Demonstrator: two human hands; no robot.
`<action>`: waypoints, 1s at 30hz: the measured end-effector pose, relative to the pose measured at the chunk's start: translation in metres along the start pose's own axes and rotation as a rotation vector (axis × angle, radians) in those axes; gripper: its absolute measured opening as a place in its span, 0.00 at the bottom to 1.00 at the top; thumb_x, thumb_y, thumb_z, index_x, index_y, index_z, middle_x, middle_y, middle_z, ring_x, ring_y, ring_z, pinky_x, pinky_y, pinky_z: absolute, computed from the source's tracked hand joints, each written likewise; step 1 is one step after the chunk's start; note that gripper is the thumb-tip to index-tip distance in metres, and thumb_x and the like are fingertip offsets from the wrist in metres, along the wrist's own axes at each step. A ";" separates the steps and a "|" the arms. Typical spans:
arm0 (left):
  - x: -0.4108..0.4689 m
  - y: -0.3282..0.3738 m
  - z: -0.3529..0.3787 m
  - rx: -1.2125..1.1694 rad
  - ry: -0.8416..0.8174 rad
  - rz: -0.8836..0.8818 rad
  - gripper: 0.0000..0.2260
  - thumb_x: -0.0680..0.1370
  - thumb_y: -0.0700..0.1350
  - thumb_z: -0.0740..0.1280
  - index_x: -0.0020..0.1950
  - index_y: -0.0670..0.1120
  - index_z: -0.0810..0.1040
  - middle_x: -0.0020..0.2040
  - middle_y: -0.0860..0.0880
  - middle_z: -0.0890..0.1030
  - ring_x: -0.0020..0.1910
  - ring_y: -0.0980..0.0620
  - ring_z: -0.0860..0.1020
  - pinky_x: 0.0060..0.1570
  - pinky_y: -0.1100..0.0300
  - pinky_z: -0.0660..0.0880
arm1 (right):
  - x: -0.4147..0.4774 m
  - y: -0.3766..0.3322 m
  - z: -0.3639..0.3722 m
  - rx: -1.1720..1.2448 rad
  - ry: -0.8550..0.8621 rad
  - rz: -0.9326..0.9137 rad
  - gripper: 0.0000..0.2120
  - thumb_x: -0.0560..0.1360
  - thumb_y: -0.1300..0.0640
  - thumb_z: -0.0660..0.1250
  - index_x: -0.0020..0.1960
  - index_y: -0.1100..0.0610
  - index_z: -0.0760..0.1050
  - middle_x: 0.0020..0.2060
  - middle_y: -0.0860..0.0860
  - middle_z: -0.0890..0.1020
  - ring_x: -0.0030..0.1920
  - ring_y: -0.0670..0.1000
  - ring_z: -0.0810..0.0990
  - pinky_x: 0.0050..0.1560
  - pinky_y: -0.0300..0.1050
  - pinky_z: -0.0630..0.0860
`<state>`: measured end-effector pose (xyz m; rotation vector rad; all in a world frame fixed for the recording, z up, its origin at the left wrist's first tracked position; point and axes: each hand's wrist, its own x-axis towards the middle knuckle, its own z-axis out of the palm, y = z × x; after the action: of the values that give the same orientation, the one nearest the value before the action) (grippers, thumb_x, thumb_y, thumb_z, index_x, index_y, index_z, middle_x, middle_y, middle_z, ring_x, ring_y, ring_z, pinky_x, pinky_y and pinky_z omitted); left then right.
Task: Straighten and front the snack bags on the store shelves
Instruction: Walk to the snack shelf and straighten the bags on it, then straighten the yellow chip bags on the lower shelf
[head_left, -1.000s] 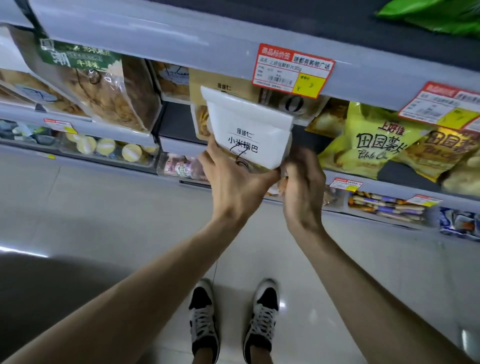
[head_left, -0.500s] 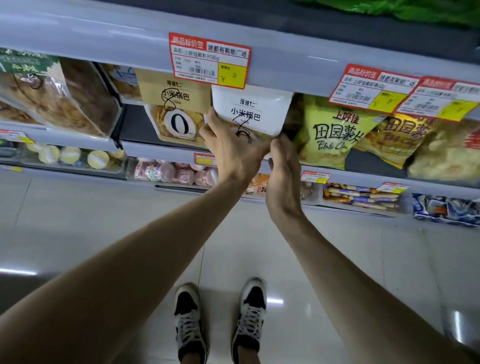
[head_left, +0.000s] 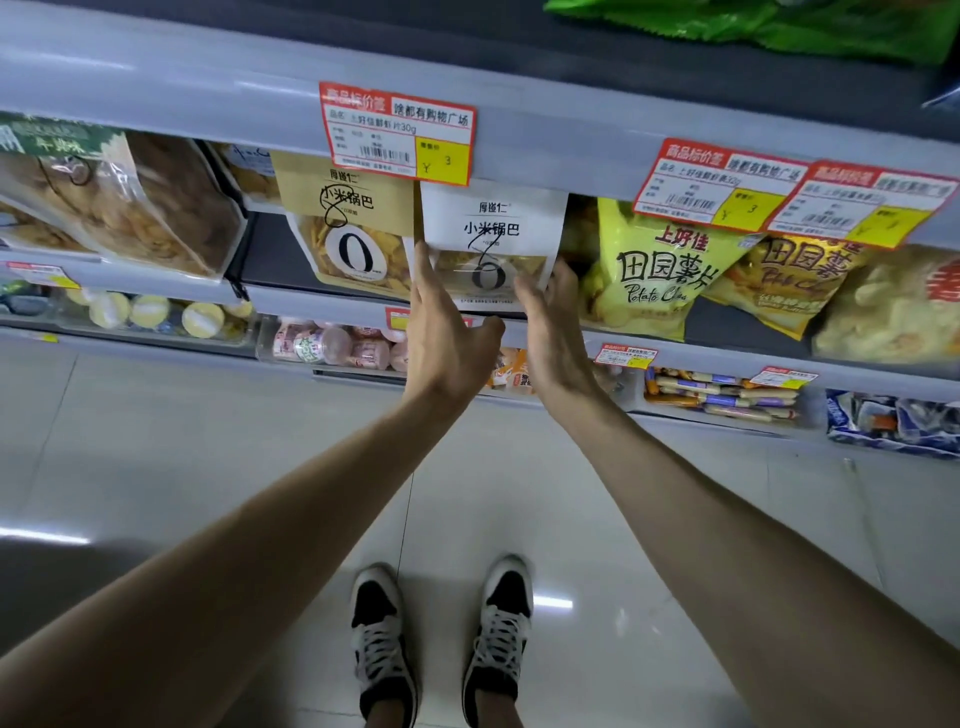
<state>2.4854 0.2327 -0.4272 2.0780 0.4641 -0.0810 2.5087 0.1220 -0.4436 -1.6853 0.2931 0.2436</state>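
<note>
While both hands hover open, the left hand (head_left: 441, 332) and right hand (head_left: 553, 332) flank the flat white snack bag (head_left: 493, 228) (matte, rectangular), upright on the shelf (head_left: 311, 301) beside a tan bag (head_left: 345, 218).

one view only, head-worn, wide-angle. faces forward and steeply down onto the shelf front (head_left: 208, 93), which sits close across the upper frame. floor (head_left: 156, 441) and wearer's shoes (head_left: 384, 649) fill the lower frame.

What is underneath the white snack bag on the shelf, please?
The grey shelf lip runs beneath the white snack bag. The left hand and right hand cover its bottom corners, so its footing is hidden.
</note>
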 end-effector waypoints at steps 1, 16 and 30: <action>-0.001 0.001 -0.003 0.002 -0.003 -0.006 0.47 0.73 0.41 0.71 0.86 0.45 0.48 0.81 0.44 0.67 0.72 0.36 0.73 0.62 0.55 0.71 | -0.002 0.000 -0.001 -0.021 -0.010 0.002 0.27 0.82 0.44 0.64 0.79 0.47 0.64 0.69 0.39 0.77 0.68 0.41 0.75 0.69 0.52 0.73; -0.022 0.016 -0.048 0.187 -0.119 0.085 0.32 0.78 0.44 0.71 0.81 0.49 0.66 0.74 0.44 0.71 0.66 0.43 0.77 0.59 0.50 0.78 | -0.049 -0.043 -0.037 -0.491 -0.140 0.094 0.23 0.85 0.49 0.60 0.80 0.50 0.65 0.66 0.52 0.78 0.55 0.50 0.79 0.51 0.43 0.70; -0.028 0.070 0.015 0.409 -0.322 0.185 0.30 0.78 0.50 0.74 0.78 0.45 0.71 0.69 0.44 0.79 0.64 0.42 0.79 0.56 0.56 0.73 | -0.063 -0.042 -0.158 -1.304 -0.052 -0.138 0.18 0.82 0.48 0.61 0.68 0.55 0.75 0.62 0.55 0.82 0.62 0.59 0.78 0.60 0.52 0.72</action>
<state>2.4863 0.1794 -0.3717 2.4384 0.0575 -0.4240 2.4620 -0.0257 -0.3624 -2.9609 -0.0789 0.4182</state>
